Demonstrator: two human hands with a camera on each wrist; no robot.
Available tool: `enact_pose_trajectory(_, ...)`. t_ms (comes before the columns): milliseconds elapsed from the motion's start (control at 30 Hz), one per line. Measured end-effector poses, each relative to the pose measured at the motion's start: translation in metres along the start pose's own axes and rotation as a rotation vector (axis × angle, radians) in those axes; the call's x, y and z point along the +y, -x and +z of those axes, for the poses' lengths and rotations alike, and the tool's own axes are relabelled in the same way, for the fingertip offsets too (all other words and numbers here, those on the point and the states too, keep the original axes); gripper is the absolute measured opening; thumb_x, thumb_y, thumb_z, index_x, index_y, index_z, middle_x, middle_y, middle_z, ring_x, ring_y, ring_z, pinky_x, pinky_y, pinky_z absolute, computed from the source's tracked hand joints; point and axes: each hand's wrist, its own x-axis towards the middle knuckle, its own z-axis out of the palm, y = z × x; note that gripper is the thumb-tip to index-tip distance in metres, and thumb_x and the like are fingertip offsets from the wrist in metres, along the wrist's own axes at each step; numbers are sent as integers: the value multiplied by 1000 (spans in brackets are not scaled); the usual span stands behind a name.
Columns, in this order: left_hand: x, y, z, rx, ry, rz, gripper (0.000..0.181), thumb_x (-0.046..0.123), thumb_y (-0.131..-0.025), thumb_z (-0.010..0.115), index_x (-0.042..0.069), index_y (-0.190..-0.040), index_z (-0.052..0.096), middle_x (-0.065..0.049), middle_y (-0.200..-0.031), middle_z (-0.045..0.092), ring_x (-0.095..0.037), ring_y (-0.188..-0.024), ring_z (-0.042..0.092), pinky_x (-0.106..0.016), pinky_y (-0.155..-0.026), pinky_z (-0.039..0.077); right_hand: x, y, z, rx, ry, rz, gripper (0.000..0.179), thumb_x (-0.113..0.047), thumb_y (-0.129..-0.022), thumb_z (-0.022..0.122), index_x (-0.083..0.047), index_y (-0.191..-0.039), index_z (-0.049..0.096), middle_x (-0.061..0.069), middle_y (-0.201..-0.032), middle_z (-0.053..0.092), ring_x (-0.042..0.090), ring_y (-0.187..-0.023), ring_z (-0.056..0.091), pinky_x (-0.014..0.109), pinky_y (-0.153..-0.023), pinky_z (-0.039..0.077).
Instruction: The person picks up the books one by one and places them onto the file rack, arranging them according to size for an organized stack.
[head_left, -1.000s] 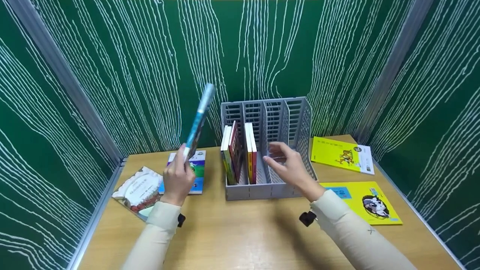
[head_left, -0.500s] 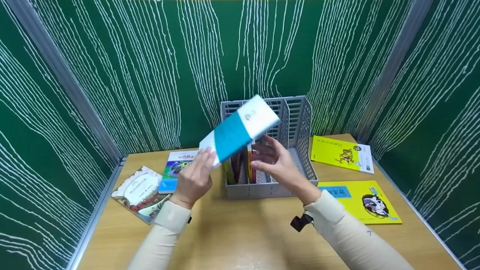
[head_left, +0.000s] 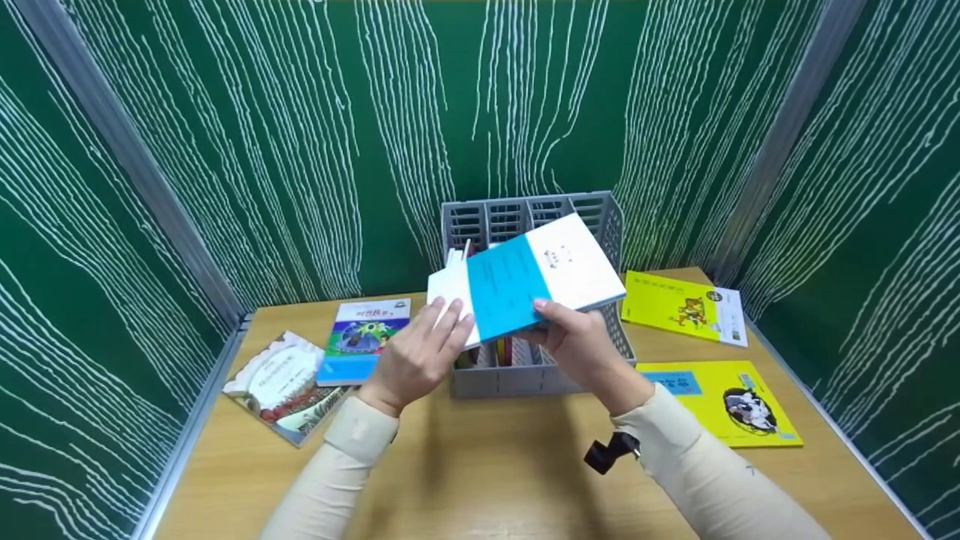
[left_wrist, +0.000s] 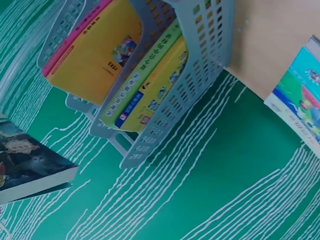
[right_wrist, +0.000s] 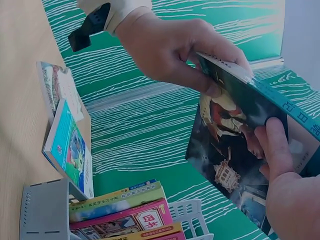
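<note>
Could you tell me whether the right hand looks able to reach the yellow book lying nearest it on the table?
Probably not right now: the right hand holds the blue-and-white book together with the left hand. The yellow book itself lies uncovered beside the right forearm.

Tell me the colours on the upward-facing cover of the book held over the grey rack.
The book is white with a broad turquoise-blue band across it; clearest in the head view.

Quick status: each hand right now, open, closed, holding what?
Left hand: grips the left end of the blue-and-white book, fingers on top, thumb beneath.
Right hand: grips the same book's near edge.
</note>
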Motion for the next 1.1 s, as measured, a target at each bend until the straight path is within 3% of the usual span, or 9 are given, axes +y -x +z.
enact_pose_trajectory(133,-1,-5,2,-39,71,-25,30,7,-116,44,7,-132,69,-15,-129,78,-33,-118,77,-42,-102,63,1,0,-5,75,-29,-1,60,-9,-110,46,-10,-166,25,20,-160,50,20,-115,77,34,-102,63)
enact_pose_trajectory(267,-1,-3,4,-76,129,-105,28,5,-111,56,3,-136,68,-16,-133,76,-31,-123,75,-43,-107,60,0,2,-13,144,-22,-25,59,-9,-110,46,-12,-166,27,16,-161,51,19,-117,76,33,-103,62)
enact_pose_trajectory(467,0,13,11,-150,149,-267,43,4,-88,82,-2,-129,70,-16,-128,77,-30,-112,75,-41,-98,64,-9,-1,-32,225,16,-97,63,-7,-110,46,-12,-168,23,14,-169,41,12,-126,71,29,-109,59)
enact_pose_trajectory(633,5,32,19,-274,211,-376,33,12,-92,83,1,-122,74,-11,-116,80,-27,-98,74,-39,-85,65,-14,-2,-49,262,72,-179,65,-2,-108,46,-12,-168,22,12,-168,41,13,-129,70,29,-108,59)
enact_pose_trajectory(767,13,43,26,-433,272,-440,30,20,-97,79,3,-121,74,-10,-112,79,-27,-96,74,-39,-82,64,-21,1,-59,325,240,-172,64,-3,-109,48,-8,-167,21,17,-171,36,27,-153,52,38,-128,43)
enact_pose_trajectory(867,20,48,30,-557,337,-487,33,26,-100,77,3,-124,73,-11,-116,79,-29,-100,76,-42,-89,65,-24,4,-66,402,433,-145,64,-7,-109,52,-4,-166,24,20,-169,38,37,-159,40,49,-135,31)
enact_pose_trajectory(1000,29,55,39,-704,404,-538,35,29,-104,73,4,-128,72,-13,-121,78,-31,-104,77,-45,-93,65,-21,5,-75,422,624,-201,67,-5,-106,57,-1,-166,26,23,-166,42,37,-155,44,56,-133,31)
enact_pose_trajectory(1100,35,61,47,-770,426,-551,34,28,-105,72,3,-128,71,-13,-120,78,-31,-103,77,-46,-91,65,-15,5,-80,398,686,-288,69,1,-104,58,1,-166,26,23,-166,43,37,-152,45,61,-131,34)
